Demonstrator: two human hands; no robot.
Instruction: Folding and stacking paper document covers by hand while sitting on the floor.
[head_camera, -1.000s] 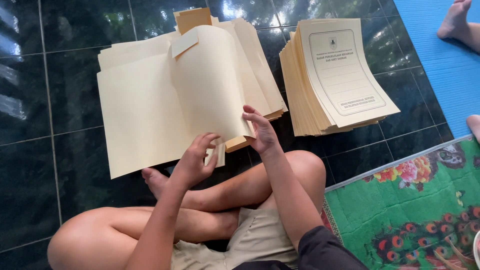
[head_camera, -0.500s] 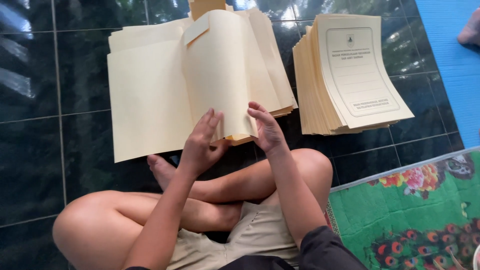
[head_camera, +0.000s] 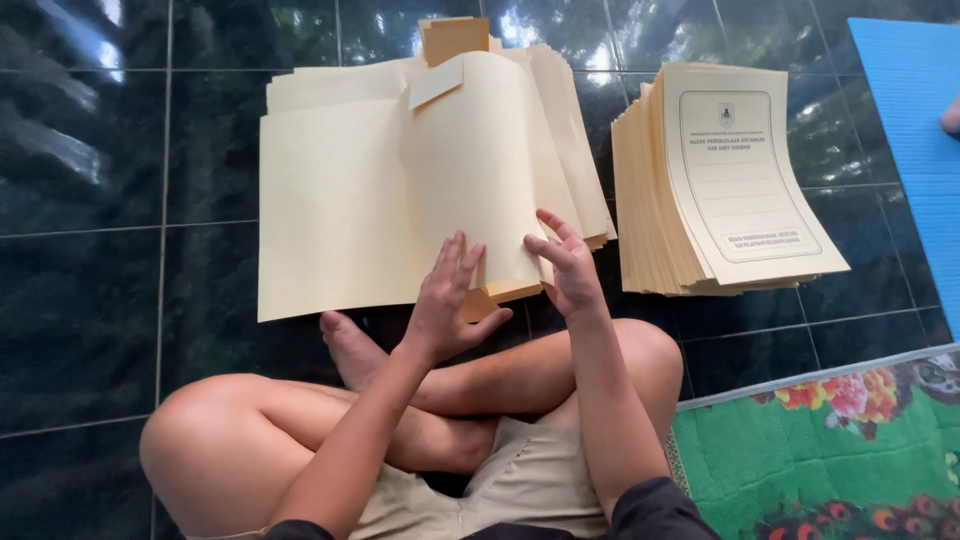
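Floor (head_camera: 90, 300): dark glossy tiles, reflective; carries all the paper. A slick face, so any stack pushed sideways would likely slide.

Open folders (head_camera: 330, 210): large cream pile lying flat ahead of the crossed legs, straight in front of the person. Edges are fanned and uneven; a careless press could skew the pile further.

Raised folder leaf (head_camera: 470, 170): one cream sheet curving up from the pile, its lower edge at the hands. Judged the weakest point: bent under its own weight, it could crease or flop back if let go.

Printed folder stack (head_camera: 720, 180): closed folders with framed covers, to the right, well apart from the hands. The top covers sag over the near edge and might slip off.

Green floral mat (head_camera: 830, 450) and blue mat (head_camera: 910, 110): at the right side.

Left hand (head_camera: 447, 300): fingers spread, flat against the leaf's lower part, clamped on nothing.

Right hand (head_camera: 568, 265): fingers loosely apart, touching the leaf's right edge; whether it pinches cannot be told.
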